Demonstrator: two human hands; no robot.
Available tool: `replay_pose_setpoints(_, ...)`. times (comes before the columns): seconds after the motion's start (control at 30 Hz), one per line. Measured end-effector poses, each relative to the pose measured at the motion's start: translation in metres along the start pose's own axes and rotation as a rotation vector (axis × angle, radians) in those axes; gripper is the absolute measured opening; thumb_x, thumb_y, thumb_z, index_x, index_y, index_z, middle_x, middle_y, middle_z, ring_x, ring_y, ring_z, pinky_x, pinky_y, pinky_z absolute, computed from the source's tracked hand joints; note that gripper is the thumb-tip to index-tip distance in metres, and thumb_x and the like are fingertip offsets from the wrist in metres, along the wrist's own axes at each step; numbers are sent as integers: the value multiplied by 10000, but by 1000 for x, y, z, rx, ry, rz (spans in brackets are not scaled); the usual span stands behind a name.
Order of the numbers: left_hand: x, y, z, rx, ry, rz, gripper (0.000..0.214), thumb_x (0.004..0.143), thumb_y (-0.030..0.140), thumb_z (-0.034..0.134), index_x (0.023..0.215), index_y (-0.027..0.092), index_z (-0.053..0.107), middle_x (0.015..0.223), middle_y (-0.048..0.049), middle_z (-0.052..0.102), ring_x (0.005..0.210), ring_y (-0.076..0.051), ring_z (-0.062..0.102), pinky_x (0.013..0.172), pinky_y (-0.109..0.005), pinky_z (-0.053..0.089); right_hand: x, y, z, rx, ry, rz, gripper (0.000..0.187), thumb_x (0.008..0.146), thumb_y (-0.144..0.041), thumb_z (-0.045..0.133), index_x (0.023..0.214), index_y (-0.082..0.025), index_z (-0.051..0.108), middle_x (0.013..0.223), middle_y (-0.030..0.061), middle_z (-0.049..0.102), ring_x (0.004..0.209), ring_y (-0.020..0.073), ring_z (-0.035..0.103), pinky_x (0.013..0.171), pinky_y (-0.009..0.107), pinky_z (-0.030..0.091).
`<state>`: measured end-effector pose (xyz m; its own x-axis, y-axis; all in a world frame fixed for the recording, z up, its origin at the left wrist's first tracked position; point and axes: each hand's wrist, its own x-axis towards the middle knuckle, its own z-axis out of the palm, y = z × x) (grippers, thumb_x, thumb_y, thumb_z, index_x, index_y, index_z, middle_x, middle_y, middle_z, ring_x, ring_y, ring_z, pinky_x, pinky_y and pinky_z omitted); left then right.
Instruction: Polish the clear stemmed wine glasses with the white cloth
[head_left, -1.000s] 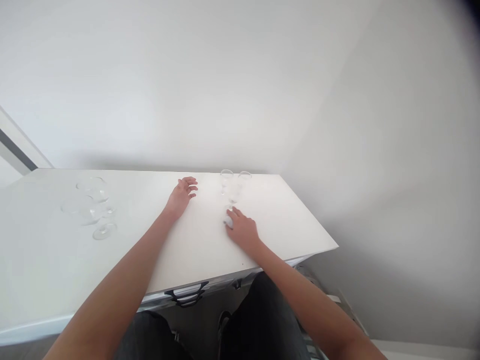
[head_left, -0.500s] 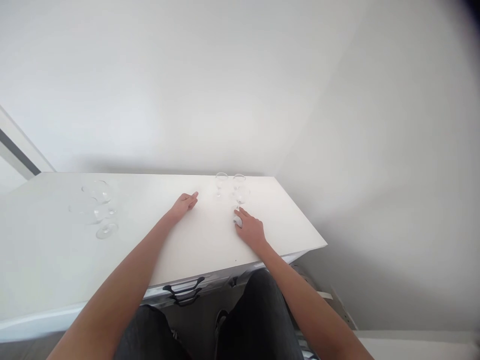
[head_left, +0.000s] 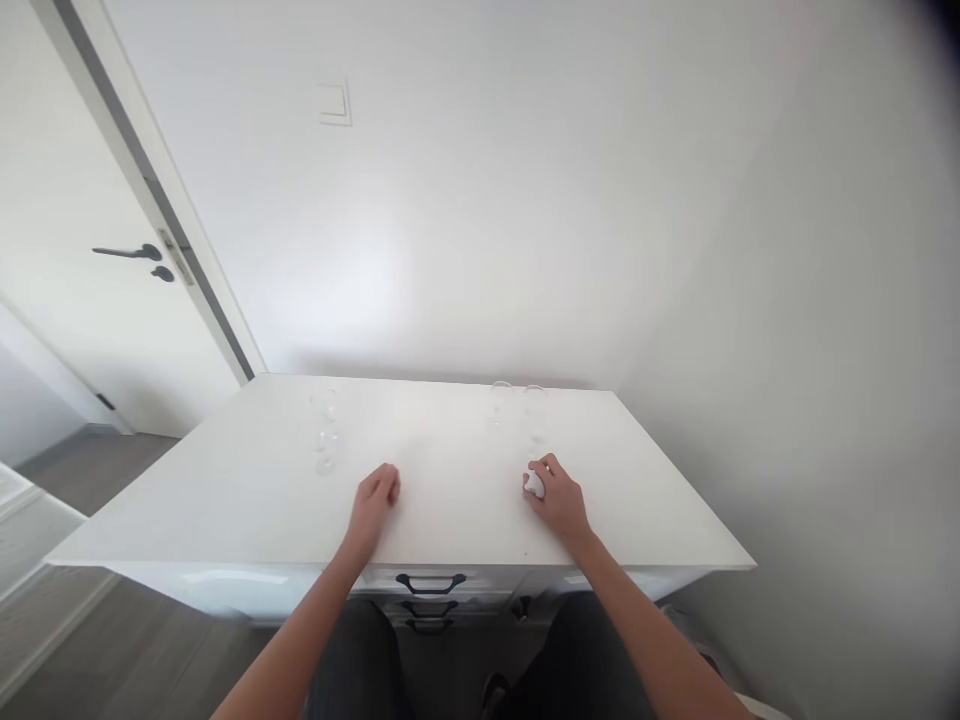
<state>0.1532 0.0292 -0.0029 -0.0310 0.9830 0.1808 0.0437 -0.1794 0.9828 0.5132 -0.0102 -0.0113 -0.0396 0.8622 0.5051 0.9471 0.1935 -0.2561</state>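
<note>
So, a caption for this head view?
Left hand curled on a white dresser, right hand holding the foot of a clear stemmed glass, more glasses behind.

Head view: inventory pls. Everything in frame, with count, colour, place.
dresser: 1, white, centre, against wall
drawer handles: 3, black, front
left glasses: count unclear, clear, left of centre
right glasses: at least 2, clear, back right
door: 1, white, far left
door handle: 1, black, on door
wall plate: 1, white, upper wall
floor: grey wood, lower left
white object: 1, under right fingers
trousers: dark, bottom centre
left hand: empty, resting on dresser
right hand: grip on white object
</note>
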Motion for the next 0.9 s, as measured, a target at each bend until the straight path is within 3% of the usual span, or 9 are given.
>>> replay_pose_setpoints(0.1,-8,0,-45,-297,275,-50,291,907,463,626,804,237,475,596,47,453,552,-132,444,538,-238,380,4,-3,-5,-23,86,-82,282,967,-335,518,1162,-204,674,1034,99,587,900,234,569,806,362,465)
replay_pose_setpoints(0.2,8,2,-77,-446,449,-124,277,914,478,620,1001,284,443,606,68,526,560,-140,534,562,-231,426,4,-3,-6,-7,111,-102,326,968,-332,508,1216,-204,677,962,91,577,882,241,554,812,380,474)
replay_pose_setpoints(0.27,22,5,-89,-453,469,-179,373,942,549,564,1188,318,408,722,23,654,666,-171,651,611,-257,478,1,-2,-4,45,77,-97,335,970,-315,487,1224,-199,672,942,87,617,883,234,590,773,345,496)
replay_pose_setpoints(0.33,33,9,-93,-462,399,-234,509,957,651,482,1334,329,366,873,-52,734,823,-216,731,682,-303,523,-3,-1,-1,78,22,-66,352,952,-294,483,1244,-204,657,993,87,674,899,225,639,742,316,516)
replay_pose_setpoints(0.4,40,12,-93,-478,309,-280,637,949,734,419,1428,323,330,1011,-119,761,960,-259,747,757,-360,548,-6,0,1,98,-39,-39,394,899,-265,507,1265,-214,644,1071,85,711,930,225,677,756,312,538)
replay_pose_setpoints(0.53,46,14,-91,-564,206,-272,714,927,793,388,1454,313,347,1204,-176,739,1094,-287,726,860,-426,553,-8,0,-5,234,-71,-16,421,814,-243,526,1214,-218,655,1190,97,731,1104,260,689,943,370,542)
replay_pose_setpoints(0.63,44,11,-88,-627,174,-210,623,936,764,427,1319,276,492,1368,-178,667,1190,-281,688,897,-413,553,-10,-5,-14,404,-37,120,278,833,-330,545,1070,-232,652,968,68,741,872,242,705,802,355,559)
replay_pose_setpoints(0.77,36,6,-66,-589,174,-116,497,948,666,526,1223,252,543,1372,-152,654,1147,-257,700,859,-372,576,-8,-29,-8,944,139,447,194,844,-431,583,847,-245,531,679,-8,597,597,185,588,577,303,496)
replay_pose_setpoints(0.9,33,4,-25,-444,85,-28,532,918,575,639,1341,304,463,1363,-121,606,989,-242,749,718,-334,602,17,-69,16,1570,176,620,210,845,-420,611,821,-245,498,801,43,672,714,214,674,676,365,563)
